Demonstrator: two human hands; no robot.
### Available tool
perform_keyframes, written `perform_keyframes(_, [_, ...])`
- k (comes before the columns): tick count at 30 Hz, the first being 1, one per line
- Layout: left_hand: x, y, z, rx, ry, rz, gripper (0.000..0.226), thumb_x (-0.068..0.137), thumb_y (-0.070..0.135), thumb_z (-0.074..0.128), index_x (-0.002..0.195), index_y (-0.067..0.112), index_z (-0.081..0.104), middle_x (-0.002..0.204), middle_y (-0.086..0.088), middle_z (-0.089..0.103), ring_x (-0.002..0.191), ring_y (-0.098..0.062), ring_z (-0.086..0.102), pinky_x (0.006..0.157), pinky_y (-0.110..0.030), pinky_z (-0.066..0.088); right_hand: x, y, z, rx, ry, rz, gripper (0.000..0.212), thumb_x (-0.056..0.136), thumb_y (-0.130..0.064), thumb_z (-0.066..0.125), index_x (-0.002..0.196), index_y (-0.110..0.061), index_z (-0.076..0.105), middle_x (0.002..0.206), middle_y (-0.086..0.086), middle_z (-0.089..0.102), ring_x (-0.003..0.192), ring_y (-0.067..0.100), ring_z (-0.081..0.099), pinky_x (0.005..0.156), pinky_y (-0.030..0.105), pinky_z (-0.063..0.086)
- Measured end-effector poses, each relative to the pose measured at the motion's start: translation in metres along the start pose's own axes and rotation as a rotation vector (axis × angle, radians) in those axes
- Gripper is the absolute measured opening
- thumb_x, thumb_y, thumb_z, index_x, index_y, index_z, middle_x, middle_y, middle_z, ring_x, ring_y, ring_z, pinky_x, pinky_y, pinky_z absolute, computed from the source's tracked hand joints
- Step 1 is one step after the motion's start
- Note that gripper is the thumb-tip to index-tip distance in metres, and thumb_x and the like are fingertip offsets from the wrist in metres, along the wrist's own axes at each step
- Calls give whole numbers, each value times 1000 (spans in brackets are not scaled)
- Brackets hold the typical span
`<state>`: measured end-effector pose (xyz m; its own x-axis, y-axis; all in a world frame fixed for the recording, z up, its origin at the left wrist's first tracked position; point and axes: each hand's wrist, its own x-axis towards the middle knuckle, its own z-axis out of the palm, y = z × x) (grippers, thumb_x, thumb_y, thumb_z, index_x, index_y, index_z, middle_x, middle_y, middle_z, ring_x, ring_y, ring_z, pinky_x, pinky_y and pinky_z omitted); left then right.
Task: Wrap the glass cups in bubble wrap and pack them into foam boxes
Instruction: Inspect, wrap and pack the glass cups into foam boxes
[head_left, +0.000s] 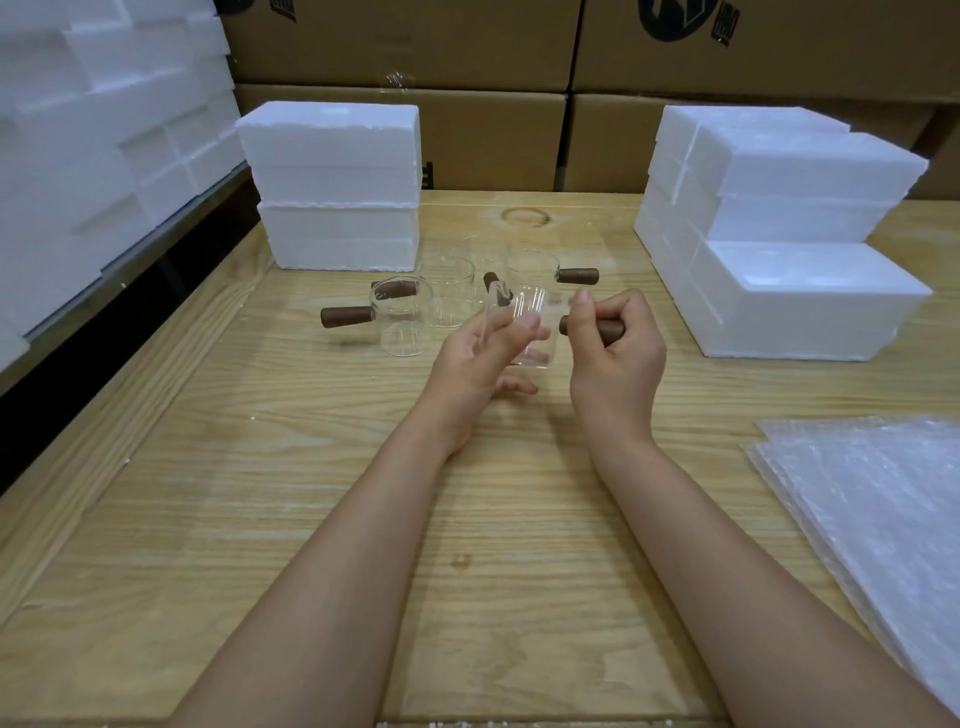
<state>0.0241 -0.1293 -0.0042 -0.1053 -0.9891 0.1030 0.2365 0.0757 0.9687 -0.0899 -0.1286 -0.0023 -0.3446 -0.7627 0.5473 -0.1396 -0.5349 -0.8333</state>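
A pale wooden worktable (311, 519) stands before a wall of brown cardboard cartons (493, 52), with white foam boxes (337, 187) stacked at the back left and more foam boxes (789, 249) at the right. At its centre a person lifts one glass cup (524, 327) just clear of the remaining cups (447, 296), which stand clustered behind it. The right hand (618, 343) is curled closed around the cup's dark wooden handle (566, 325), thumb raised; the left hand (483, 358) is half open, its fingertips steadying the clear wall without clasping it. The cup is roughly upright, mouth up, and the handle, its long axis, juts sideways to the person's right. This looks like the pick-up stage, with no wrapping begun. The next move would seem to call for carrying the cup to the bubble wrap (872, 519) stacked at the table's near right, well apart from it, and laying it on a sheet.
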Motion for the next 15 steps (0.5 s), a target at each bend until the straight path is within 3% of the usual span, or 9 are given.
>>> perform_keyframes(6, [-1, -4, -3, 20, -97, 60, 50, 75, 19, 67, 122, 22, 50, 125, -1, 58, 112, -17, 60, 89, -33, 53, 6, 3, 1, 173, 117, 284, 32, 94, -22, 57, 64, -19, 47, 57, -5, 61, 47, 3, 51, 55, 25, 40])
perform_keyframes(9, [2, -7, -6, 7, -142, 99, 67, 69, -1, 75, 125, 18, 45, 131, -8, 51, 118, -16, 56, 99, -31, 45, 10, 4, 2, 292, 139, 446, 33, 96, -20, 54, 65, -14, 46, 56, 3, 51, 37, 5, 37, 40, 18, 29])
perform_keyframes(12, [2, -8, -7, -14, -128, 98, 63, 65, 0, 72, 120, 20, 48, 124, -7, 54, 113, -15, 56, 96, -28, 47, 11, 5, 2, 293, 141, 487, 33, 97, -20, 53, 65, -13, 44, 56, 5, 48, 36, 6, 34, 39, 16, 27])
perform_keyframes(15, [3, -8, -6, -33, -87, 58, 52, 67, 9, 71, 115, 19, 54, 109, -5, 63, 107, -17, 61, 93, -29, 49, 9, 4, 3, 168, 142, 386, 31, 95, -21, 55, 65, -16, 46, 54, -4, 54, 46, 8, 45, 51, 25, 37])
